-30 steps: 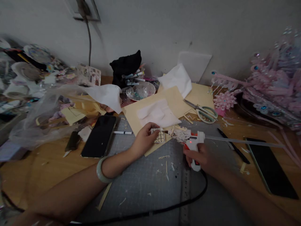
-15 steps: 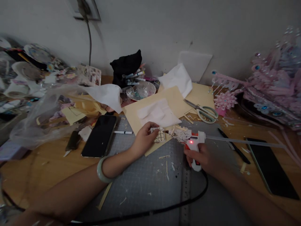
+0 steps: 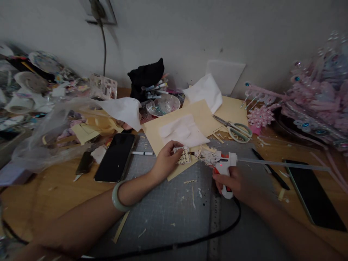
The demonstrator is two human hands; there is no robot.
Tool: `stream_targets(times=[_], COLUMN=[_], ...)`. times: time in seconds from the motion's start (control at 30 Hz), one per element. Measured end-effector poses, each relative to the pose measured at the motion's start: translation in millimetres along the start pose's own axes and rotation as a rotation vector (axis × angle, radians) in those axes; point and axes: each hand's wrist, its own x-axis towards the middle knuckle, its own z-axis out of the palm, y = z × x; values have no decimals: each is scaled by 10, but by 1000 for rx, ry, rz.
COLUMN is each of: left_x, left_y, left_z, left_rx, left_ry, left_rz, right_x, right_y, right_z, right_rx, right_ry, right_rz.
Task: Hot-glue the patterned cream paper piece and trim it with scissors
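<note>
My left hand [image 3: 165, 162] pinches a small cream cut-out piece [image 3: 185, 156] patterned with dark loops, held just above the grey cutting mat [image 3: 174, 206]. My right hand [image 3: 234, 183] grips a white hot glue gun [image 3: 223, 165] with a red light lit; its crusted nozzle points left and touches the piece's right edge. A clear glue stick [image 3: 282, 164] juts out of the gun's back to the right. A pale green bangle [image 3: 117, 197] circles my left wrist. The gun's black cord [image 3: 190, 241] loops across the mat.
Cream card sheets [image 3: 201, 116] and white tissue [image 3: 185, 132] lie behind my hands, with green-handled scissors [image 3: 235, 128]. A black phone [image 3: 115, 156] lies to the left, a dark tablet [image 3: 312, 197] to the right. Pink beaded ornaments [image 3: 312, 101] fill the far right; plastic wrap and clutter [image 3: 46, 119] the left.
The glue gun's nozzle has edged slightly left, closer onto the patterned piece. My left hand holds almost still.
</note>
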Motion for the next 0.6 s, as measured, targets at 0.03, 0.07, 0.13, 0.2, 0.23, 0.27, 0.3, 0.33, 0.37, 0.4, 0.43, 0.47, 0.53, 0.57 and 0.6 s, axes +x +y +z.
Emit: stream_targets(times=[0.03,0.07,0.13,0.2,0.23,0.27,0.3,0.33,0.37,0.4,0.43,0.47,0.53,0.57,0.6], left_x=[0,0,1,2,3,4,6,7,9,10,11,11,8,6,4], left_y=[1,2,3,0,-3,-6,-10,-14,-18,-22,-25,-26,-23,-19,-13], left_z=[-1,-1,-2,-3,-4,-5,-5,-6,-6,-7,-8,-10,-13,-14,-15], left_rx=[-3,-6,-7,4,10,11,9,6,3,-1,-2,-1,4,7,9], left_ry=[2,3,5,10,9,7,6,4,4,5,5,6,7,11,15], left_rz=[4,5,0,-5,-5,-6,-3,-2,1,5,11,15,14,10,4], right_x=[0,0,-2,-5,-7,-8,-9,-10,-11,-11,-11,-11,-10,-10,-10], right_y=[0,-4,-21,-40,-47,-53,-56,-58,-58,-58,-57,-54,-46,-40,-33], right_z=[-1,-2,-4,-5,-4,-2,0,3,5,5,5,3,-3,-6,-9], right_rx=[-5,-11,-22,-24,-24,-22,-17,-12,-8,-5,-5,-10,-28,-33,-33], right_ry=[0,-3,-11,-19,-22,-22,-18,-14,-10,-9,-10,-13,-19,-19,-18], right_rz=[2,2,-1,6,13,18,19,19,21,22,24,25,12,0,-13])
